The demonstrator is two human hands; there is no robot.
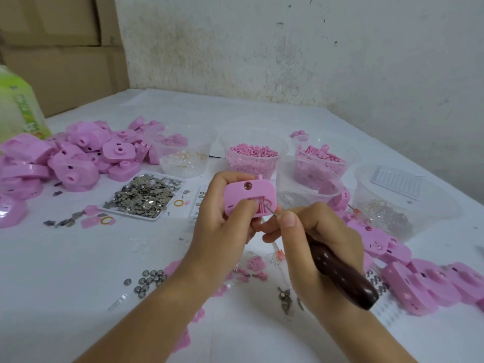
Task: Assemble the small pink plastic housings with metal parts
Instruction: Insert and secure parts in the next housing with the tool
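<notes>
My left hand [222,218] holds a small pink plastic housing [248,195] above the table, open side toward me, thumb pressing on its inner parts. My right hand [311,231] grips a pick tool with a dark wooden handle [343,276]; its thin metal tip [269,208] reaches into the housing's cavity. A white tray of small metal plates [144,196] lies left of the hands. Round metal discs [149,281] are scattered near my left forearm.
A heap of pink housings [70,158] lies at the left, and more housings [419,279] at the right. Clear tubs hold rings [183,155], pink pellets [252,155], pink clips [322,158] and clear bits [387,205]. Cardboard boxes [60,48] stand behind.
</notes>
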